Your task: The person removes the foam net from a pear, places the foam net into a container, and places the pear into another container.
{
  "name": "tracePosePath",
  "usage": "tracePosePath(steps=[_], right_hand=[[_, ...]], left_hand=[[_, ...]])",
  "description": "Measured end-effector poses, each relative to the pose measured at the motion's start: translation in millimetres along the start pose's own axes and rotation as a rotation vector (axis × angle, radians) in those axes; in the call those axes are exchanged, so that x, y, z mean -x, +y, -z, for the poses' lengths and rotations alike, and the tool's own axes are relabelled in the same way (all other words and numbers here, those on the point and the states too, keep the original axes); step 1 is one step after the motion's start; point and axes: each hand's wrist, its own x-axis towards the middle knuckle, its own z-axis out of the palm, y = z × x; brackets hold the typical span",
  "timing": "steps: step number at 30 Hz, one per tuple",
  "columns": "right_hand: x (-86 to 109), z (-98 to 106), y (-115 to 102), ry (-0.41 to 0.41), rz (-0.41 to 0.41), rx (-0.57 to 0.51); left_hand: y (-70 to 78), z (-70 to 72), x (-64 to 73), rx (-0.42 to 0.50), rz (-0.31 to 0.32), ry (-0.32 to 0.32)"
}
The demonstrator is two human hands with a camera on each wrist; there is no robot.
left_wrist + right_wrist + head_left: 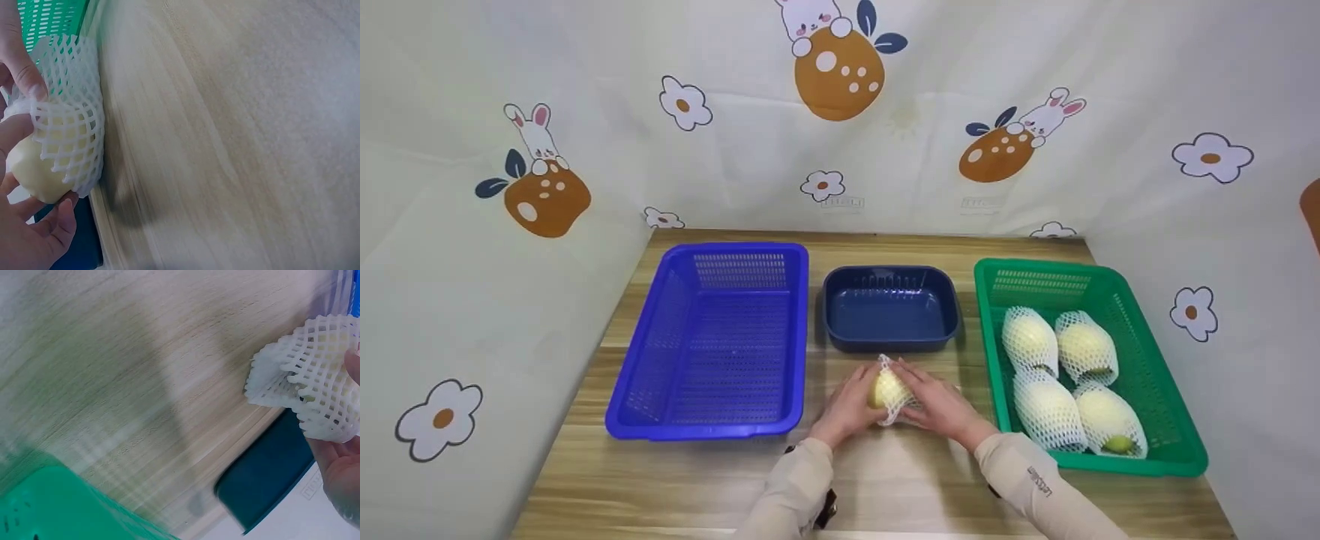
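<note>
Between both hands, just in front of the navy bin (892,345), is a pale yellow fruit (889,391) partly covered by a white foam net sleeve (67,132). My left hand (847,403) grips the fruit from the left; in the left wrist view its thumb lies at the net's edge and its fingers curl under the bare end of the fruit (42,171). From the right, my right hand (941,405) holds the net sleeve (326,377) around the fruit. The sleeve's loose end sticks out toward the right, crumpled and hollow.
On the left stands a blue slotted basket (706,431). A green basket (1174,397) on the right holds several pale fruits (1030,341) in white foam nets. All stand on a wood-grain table (885,487), with a printed curtain (735,172) behind and at the sides.
</note>
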Motion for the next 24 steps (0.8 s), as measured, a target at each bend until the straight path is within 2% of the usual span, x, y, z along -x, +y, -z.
tracePosePath(steps=[7, 11, 18, 24], right_hand=[[0.5, 3.9, 1.8, 0.020, -0.002, -0.006], [1.3, 3.8, 2.5, 0.040, 0.016, -0.005], [4.7, -2.6, 2.7, -0.018, -0.033, -0.023], [3.1, -2.4, 2.8, 0.022, -0.018, 0.045]], left_hand=[[-2.2, 0.6, -1.0, -0.025, -0.018, 0.000], [-3.1, 1.4, 0.3, -0.008, -0.019, 0.000], [-4.0, -0.2, 2.8, 0.020, 0.000, 0.007], [-2.8, 0.3, 4.7, 0.044, -0.004, 0.020]])
